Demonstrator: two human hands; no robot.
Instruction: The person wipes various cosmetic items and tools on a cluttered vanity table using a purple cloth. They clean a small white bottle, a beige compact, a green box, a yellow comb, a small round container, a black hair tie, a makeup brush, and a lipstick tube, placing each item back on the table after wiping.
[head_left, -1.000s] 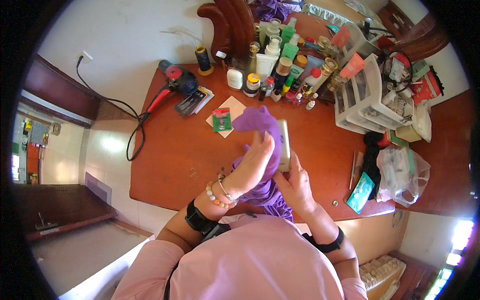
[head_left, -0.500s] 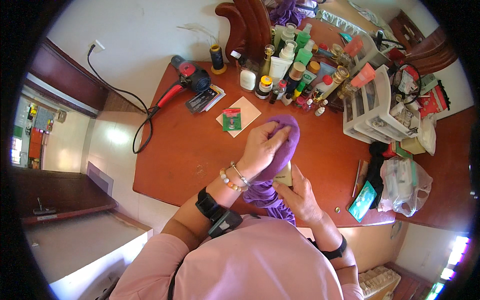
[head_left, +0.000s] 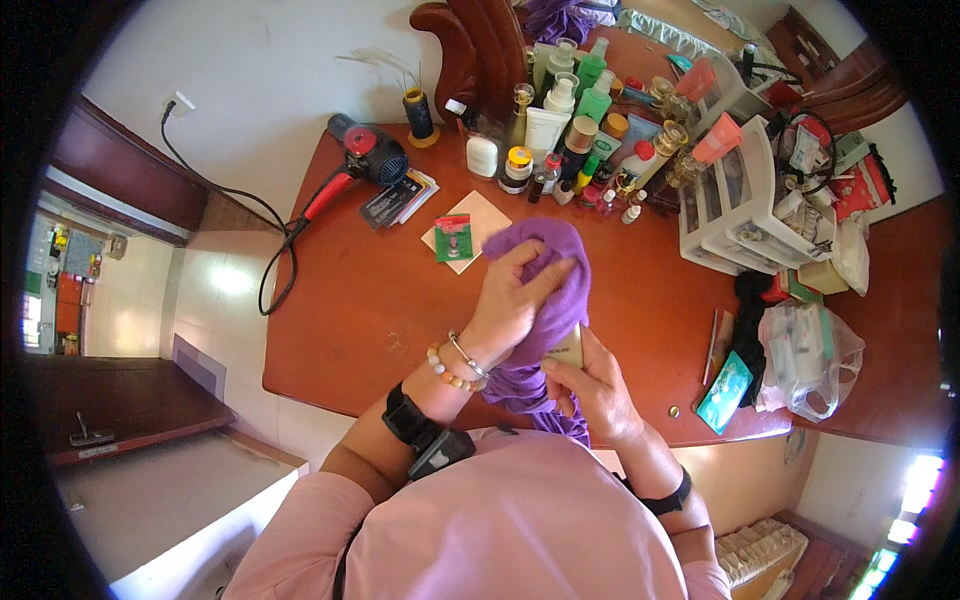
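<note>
A purple cloth (head_left: 562,292) is bunched in my left hand (head_left: 512,295), with the fingers closed into its folds. It hangs down past my wrist towards the front edge of the table, against my pink top. Just below, my right hand (head_left: 598,385) pinches a small pale-gold piece (head_left: 566,349) with dark print between thumb and fingers. The upper part of this piece goes behind or into the cloth, so its kind cannot be made out.
On the reddish-brown table (head_left: 340,310) are a hair dryer (head_left: 367,158), a green sachet (head_left: 453,238) on a pale square, several bottles (head_left: 545,130), a white drawer unit (head_left: 725,225), a teal packet (head_left: 725,392) and a clear plastic bag (head_left: 812,360). The dryer's cord (head_left: 245,191) runs left to the wall.
My left hand has opened out the purple cloth a little, its top edge spreading to the left. The view has shifted slightly. My right hand keeps its hold on the pale-gold piece.
</note>
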